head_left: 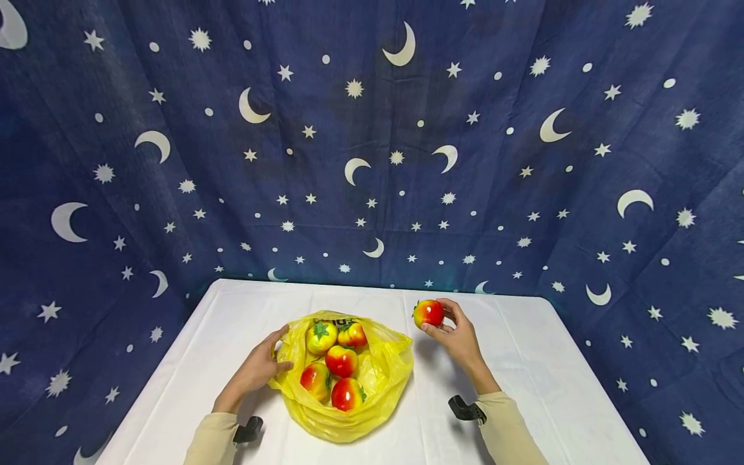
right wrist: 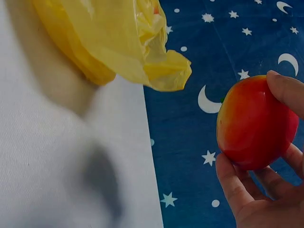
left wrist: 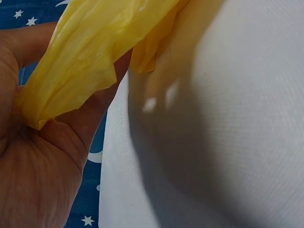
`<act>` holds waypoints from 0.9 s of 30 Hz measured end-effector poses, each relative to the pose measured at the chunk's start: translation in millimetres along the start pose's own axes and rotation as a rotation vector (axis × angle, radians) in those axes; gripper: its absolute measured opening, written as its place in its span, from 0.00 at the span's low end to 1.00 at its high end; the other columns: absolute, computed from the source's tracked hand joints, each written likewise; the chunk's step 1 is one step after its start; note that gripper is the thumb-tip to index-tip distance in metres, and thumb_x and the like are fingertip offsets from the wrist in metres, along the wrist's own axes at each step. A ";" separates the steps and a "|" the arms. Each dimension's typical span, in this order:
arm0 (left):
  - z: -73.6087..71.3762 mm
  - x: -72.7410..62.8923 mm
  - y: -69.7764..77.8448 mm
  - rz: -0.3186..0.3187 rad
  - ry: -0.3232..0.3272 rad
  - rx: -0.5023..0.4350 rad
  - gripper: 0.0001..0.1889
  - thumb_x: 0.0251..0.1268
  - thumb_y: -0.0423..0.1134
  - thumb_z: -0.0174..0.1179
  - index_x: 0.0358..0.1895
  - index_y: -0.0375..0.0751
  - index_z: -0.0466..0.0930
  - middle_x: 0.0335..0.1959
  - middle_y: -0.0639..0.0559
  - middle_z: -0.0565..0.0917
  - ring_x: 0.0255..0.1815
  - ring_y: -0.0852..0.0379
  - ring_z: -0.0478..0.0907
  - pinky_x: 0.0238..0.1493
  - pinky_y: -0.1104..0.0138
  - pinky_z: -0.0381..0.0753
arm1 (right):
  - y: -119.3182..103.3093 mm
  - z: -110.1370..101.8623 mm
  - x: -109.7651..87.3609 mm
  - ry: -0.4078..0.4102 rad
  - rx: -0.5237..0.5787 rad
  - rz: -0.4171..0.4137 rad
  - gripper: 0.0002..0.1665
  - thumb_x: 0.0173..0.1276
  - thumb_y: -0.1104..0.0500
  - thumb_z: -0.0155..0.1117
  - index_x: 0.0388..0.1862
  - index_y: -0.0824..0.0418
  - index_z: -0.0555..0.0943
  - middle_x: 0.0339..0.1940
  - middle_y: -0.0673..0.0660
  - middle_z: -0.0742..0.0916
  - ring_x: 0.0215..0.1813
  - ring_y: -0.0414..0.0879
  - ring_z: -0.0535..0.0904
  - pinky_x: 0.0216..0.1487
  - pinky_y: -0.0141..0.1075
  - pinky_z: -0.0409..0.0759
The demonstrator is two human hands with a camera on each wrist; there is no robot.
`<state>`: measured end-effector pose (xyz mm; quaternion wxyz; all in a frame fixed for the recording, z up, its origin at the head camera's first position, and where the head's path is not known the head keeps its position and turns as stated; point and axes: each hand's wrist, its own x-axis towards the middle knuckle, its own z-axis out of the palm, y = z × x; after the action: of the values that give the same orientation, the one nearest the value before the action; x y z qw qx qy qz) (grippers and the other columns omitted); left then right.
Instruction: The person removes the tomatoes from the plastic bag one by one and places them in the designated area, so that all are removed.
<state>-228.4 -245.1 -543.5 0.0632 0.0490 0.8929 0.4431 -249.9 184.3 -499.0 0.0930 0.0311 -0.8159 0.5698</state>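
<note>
A yellow plastic bag (head_left: 383, 378) lies on the table with its mouth spread wide. Inside it sit several glossy red-and-yellow tomatoes (head_left: 341, 361), some with green leafy tops showing. At the bag's left rim, my left hand (head_left: 259, 363) holds the plastic between thumb and fingers; in the left wrist view a fold of the bag (left wrist: 90, 61) runs down into the crook of the thumb. My right hand (head_left: 461, 338) grips one tomato (right wrist: 254, 123) by its side between thumb and fingers. That hand is right of the bag, with the tomato raised above the table.
A white cloth covers the table (head_left: 482, 371). Behind and beside it hangs a dark blue curtain (head_left: 325, 174) printed with moons and stars. Each wrist wears a black device, such as the one by the right sleeve (head_left: 465, 409).
</note>
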 end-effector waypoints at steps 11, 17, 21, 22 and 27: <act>-0.6 0.2 1.1 -0.008 0.000 0.005 0.46 0.53 0.31 0.68 0.77 0.39 0.55 0.77 0.37 0.59 0.76 0.33 0.58 0.73 0.41 0.62 | 9.8 -3.0 4.9 -0.013 -0.007 0.030 0.44 0.56 0.54 0.77 0.70 0.54 0.67 0.69 0.59 0.75 0.68 0.56 0.72 0.64 0.47 0.80; -1.4 1.5 1.2 0.002 0.007 0.013 0.46 0.53 0.31 0.69 0.77 0.40 0.55 0.77 0.37 0.59 0.75 0.33 0.59 0.73 0.40 0.61 | 14.7 -4.1 6.6 -0.023 -0.050 -0.005 0.42 0.56 0.53 0.77 0.70 0.50 0.70 0.68 0.58 0.75 0.66 0.58 0.72 0.60 0.41 0.83; -1.4 1.4 1.5 -0.004 0.005 0.011 0.46 0.53 0.31 0.68 0.77 0.40 0.56 0.77 0.37 0.59 0.75 0.33 0.59 0.73 0.40 0.61 | 17.0 -3.5 7.7 -0.017 -0.047 -0.007 0.41 0.56 0.53 0.77 0.68 0.52 0.72 0.66 0.58 0.75 0.66 0.59 0.72 0.59 0.38 0.84; -1.3 1.2 1.7 -0.005 0.004 0.012 0.46 0.53 0.31 0.68 0.77 0.40 0.56 0.77 0.37 0.59 0.75 0.33 0.59 0.73 0.40 0.61 | 17.5 -3.4 7.9 -0.015 -0.043 -0.002 0.41 0.55 0.53 0.77 0.68 0.52 0.72 0.66 0.58 0.75 0.66 0.59 0.72 0.59 0.39 0.83; -1.1 1.5 1.7 -0.004 0.002 0.011 0.46 0.53 0.31 0.69 0.77 0.40 0.55 0.77 0.37 0.59 0.75 0.33 0.60 0.73 0.40 0.62 | 19.3 -4.0 8.5 0.000 -0.025 0.038 0.41 0.54 0.53 0.78 0.67 0.51 0.72 0.67 0.59 0.76 0.66 0.57 0.73 0.58 0.35 0.83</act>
<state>-230.1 -244.7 -541.6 0.0628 0.0470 0.8956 0.4380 -260.8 195.2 -513.9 0.0823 0.0146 -0.8234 0.5613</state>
